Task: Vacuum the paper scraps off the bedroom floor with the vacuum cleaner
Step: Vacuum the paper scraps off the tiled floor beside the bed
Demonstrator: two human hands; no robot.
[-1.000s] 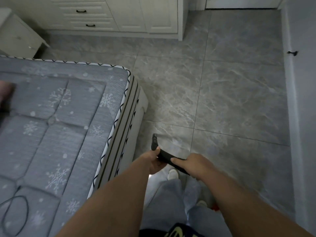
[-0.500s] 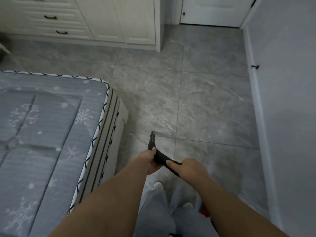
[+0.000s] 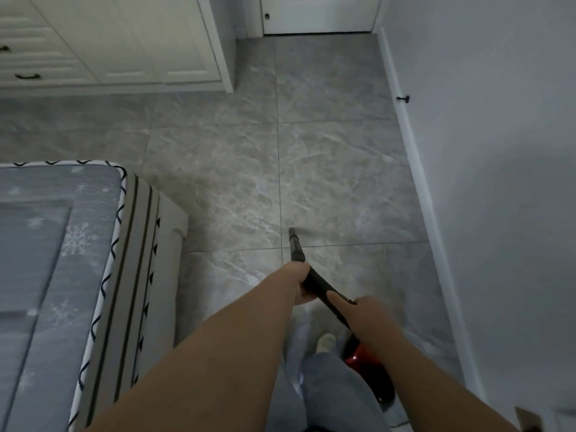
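Observation:
Both my hands hold the vacuum cleaner's black wand [image 3: 314, 280], which points forward and down over the grey tiled floor [image 3: 249, 182]. My left hand [image 3: 297, 283] grips the wand near its front, just behind the nozzle tip [image 3: 294, 236]. My right hand [image 3: 358, 313] grips the rear handle part. The vacuum's red and black body [image 3: 366, 366] sits low at my right leg. No paper scraps show on the visible floor.
A bed with a grey snowflake mattress [image 3: 53, 260] fills the left. White drawers and cabinets [image 3: 109, 42] line the far left wall, a white door [image 3: 318, 14] stands at the far end, and a wall with a white skirting board [image 3: 417, 182] runs along the right.
The view has swung to the right, so the bed slid left and the right wall and door came closer in. Both hands keep the same hold on the wand.

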